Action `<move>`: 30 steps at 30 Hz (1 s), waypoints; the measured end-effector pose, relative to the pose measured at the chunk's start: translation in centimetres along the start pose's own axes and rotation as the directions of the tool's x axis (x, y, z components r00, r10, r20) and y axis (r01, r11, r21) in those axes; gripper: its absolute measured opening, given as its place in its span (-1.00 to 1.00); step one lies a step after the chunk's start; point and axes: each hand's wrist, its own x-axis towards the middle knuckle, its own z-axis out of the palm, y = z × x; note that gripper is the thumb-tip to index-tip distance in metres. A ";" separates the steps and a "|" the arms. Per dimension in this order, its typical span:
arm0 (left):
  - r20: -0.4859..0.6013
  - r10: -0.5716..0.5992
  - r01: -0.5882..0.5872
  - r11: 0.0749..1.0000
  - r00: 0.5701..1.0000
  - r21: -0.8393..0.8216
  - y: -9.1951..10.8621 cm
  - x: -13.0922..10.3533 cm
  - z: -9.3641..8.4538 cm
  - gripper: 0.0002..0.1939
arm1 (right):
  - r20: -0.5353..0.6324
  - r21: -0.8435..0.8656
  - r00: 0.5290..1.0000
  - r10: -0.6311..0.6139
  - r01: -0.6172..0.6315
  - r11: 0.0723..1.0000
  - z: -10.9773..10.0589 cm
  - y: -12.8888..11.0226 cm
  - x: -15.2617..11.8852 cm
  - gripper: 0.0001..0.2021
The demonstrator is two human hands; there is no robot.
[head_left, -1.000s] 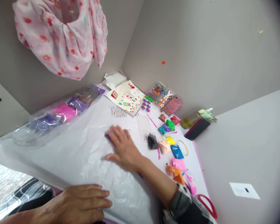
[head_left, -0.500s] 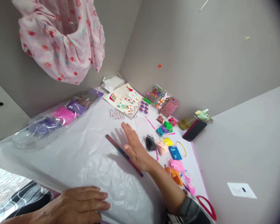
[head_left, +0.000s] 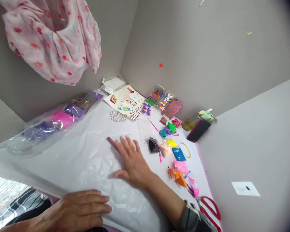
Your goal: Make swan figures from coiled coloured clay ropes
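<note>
My right hand (head_left: pixel 135 166) is spread palm down over a thin dark multicoloured strip (head_left: pixel 111 141); only the strip's upper left end shows beyond the fingers. My left hand (head_left: pixel 79 207) lies flat, fingers stretched, on the white plastic sheet (head_left: pixel 91 161) near the front edge, holding nothing. To the right of my right hand are a black clay packet (head_left: pixel 153 145), a peach packet (head_left: pixel 165 149), a blue packet (head_left: pixel 178 154) and an orange packet (head_left: pixel 177 176). A clear phone case (head_left: pixel 144 130) lies just beyond its fingertips.
Red-handled scissors (head_left: pixel 211 207) lie at the right edge. A phone (head_left: pixel 198 131) leans near a bottle. Decorated cases (head_left: pixel 172 108), a sticker sheet (head_left: pixel 118 116) and a drawing (head_left: pixel 125 101) are at the back. A plastic bag (head_left: pixel 62 118) lies left, below a hanging pink cloth (head_left: pixel 55 48).
My right hand has turned and come down flat over the strip, its fingers now spread and covering most of it. The view has shifted slightly, and more of the scissors shows.
</note>
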 end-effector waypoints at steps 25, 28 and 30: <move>0.022 0.005 -0.006 1.000 1.000 0.012 0.1 0.1 0.0 -0.86 | 0.030 -0.030 0.999 0.032 -0.031 0.999 0.0 -1.8 4.0 -0.11; 0.001 -0.001 0.001 1.000 1.000 0.002 0.3 0.3 0.0 -0.86 | 0.020 -0.030 0.995 0.101 -0.100 0.995 0.2 -1.1 4.0 -0.03; -0.053 -0.009 0.010 1.000 0.999 0.008 0.4 0.4 0.1 -0.86 | 0.041 0.010 0.998 -0.052 0.052 0.999 0.4 -1.3 4.0 0.02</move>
